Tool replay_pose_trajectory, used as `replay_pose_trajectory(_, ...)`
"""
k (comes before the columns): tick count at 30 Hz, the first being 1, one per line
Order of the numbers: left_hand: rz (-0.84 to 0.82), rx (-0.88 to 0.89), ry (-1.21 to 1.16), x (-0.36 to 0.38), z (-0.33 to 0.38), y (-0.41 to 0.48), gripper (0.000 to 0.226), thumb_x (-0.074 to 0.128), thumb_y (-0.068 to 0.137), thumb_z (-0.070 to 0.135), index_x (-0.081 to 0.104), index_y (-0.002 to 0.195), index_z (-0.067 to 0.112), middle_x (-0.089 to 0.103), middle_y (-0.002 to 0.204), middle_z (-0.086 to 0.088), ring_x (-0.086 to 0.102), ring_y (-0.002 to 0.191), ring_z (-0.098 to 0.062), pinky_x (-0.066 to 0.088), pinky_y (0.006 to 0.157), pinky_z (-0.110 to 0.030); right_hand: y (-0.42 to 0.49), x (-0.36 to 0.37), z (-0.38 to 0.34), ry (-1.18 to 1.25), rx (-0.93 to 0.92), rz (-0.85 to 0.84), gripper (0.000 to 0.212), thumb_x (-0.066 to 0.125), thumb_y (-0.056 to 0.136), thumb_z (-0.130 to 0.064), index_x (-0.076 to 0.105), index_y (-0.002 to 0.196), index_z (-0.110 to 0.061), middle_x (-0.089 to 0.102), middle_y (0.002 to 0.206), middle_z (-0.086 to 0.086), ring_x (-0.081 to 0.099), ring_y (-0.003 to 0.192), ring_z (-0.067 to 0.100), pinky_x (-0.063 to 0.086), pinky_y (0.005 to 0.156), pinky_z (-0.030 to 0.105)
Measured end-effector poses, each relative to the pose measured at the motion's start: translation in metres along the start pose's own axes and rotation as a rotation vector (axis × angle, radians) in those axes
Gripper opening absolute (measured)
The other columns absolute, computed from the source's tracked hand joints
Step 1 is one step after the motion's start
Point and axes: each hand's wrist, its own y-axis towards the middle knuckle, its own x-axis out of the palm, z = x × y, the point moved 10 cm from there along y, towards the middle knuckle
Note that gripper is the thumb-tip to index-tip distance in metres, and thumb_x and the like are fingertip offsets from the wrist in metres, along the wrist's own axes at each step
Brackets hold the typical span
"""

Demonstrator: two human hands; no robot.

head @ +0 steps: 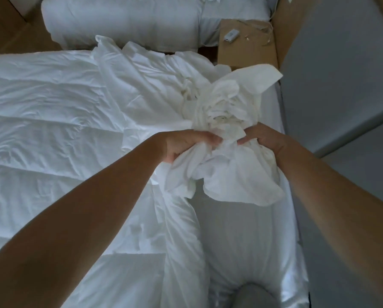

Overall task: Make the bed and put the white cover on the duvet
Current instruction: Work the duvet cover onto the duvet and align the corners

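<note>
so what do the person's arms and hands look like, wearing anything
Nothing worn that shows. The left hand and right hand have no gloves, and neither wrist has a watch or bracelet. Both arms are uncovered right to the frame edges, with no sleeves in view.

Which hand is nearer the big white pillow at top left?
Left. The left hand grips the bunched white cover below and right of the pillow; the right hand grips it farther right.

Dim, cool, bluish and even; soft shadows in folds of the duvet [41, 103]. Creamier cast on the bunched cover [226, 112]. Slightly soft throughout, bent at the edges.
</note>
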Motion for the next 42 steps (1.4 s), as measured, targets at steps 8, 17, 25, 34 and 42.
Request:
replay_pose_trajectory(8, -0.122, 0.091, -0.098, 0.027, -0.009, 0.003, 0.062, 0.077, 0.056, 0.015, 0.066, 0.117, 0.009, 0.075, 0.104, -0.008, 0.073, 0.095, -0.025, 0.059, 0.082, -0.035, -0.001, -0.009, -0.012, -0.090, -0.037, 0.167, 0.028, 0.050, 0.098, 0.007, 0.057, 0.125, 0.008, 0.069, 0.090, -0.003, 0.068, 0.069, -0.004, 0.052, 0.072, 0.016)
replay_pose_trajectory(17, 0.114, 0.401, -0.361, -0.013, 0.017, 0.005, 0.041, 0.067, 0.075, 0.012, 0.065, 0.114, 0.002, 0.071, 0.096, -0.017, 0.070, 0.088, -0.033, 0.057, 0.078, -0.040, -0.028, 0.059, 0.037, -0.024, 0.353, -0.218, 0.064, 0.091, 0.047, -0.020, 0.073, 0.108, -0.015, 0.075, 0.105, 0.008, 0.073, 0.093, 0.024, 0.061, 0.078, 0.039)
replay_pose_trajectory(25, 0.239, 0.409, -0.288, -0.023, 0.017, 0.009, 0.049, 0.075, 0.070, 0.024, 0.068, 0.112, -0.001, 0.063, 0.104, -0.026, 0.062, 0.099, -0.041, 0.047, 0.092, -0.052, -0.035, 0.060, 0.038, 0.054, 0.288, -0.169, 0.033, 0.070, 0.060, -0.004, 0.075, 0.092, -0.012, 0.076, 0.084, 0.005, 0.074, 0.074, 0.019, 0.062, 0.066, 0.031)
replay_pose_trajectory(34, -0.089, 0.046, -0.124, 0.014, -0.010, -0.016, 0.077, 0.101, 0.032, 0.047, 0.079, 0.100, 0.016, 0.078, 0.098, -0.007, 0.076, 0.086, -0.021, 0.061, 0.073, -0.032, -0.047, 0.029, 0.037, -0.201, 0.424, -0.240, 0.039, 0.065, 0.069, 0.001, 0.074, 0.105, -0.012, 0.077, 0.099, 0.007, 0.075, 0.084, 0.021, 0.062, 0.070, 0.034)
replay_pose_trajectory(42, -0.399, 0.164, -0.238, 0.054, -0.027, -0.015, 0.053, 0.097, 0.061, 0.023, 0.078, 0.111, 0.018, 0.076, 0.108, -0.003, 0.073, 0.100, -0.021, 0.059, 0.087, -0.035, -0.022, 0.004, 0.020, -0.478, 0.329, -0.154, 0.050, 0.096, 0.021, -0.024, 0.082, 0.069, -0.021, 0.077, 0.081, -0.003, 0.072, 0.076, 0.014, 0.060, 0.069, 0.024)
